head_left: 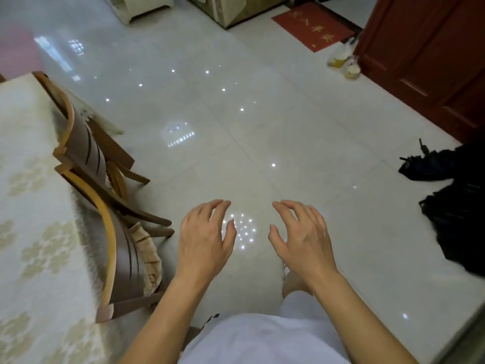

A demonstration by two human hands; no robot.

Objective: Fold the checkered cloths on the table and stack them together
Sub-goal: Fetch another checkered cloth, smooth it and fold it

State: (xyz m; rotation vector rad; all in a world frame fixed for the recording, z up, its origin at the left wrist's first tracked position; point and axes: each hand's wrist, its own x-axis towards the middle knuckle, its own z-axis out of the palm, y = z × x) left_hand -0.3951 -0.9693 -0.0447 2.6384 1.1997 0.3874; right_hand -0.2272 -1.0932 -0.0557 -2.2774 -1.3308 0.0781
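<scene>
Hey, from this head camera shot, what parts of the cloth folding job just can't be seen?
- Checkered cloths: none in the head view.
- Table: cut off by the left and bottom edges, blurred; most of its top is out of frame.
- Left hand and right hand: palms face away; they hang over the floor.
</scene>
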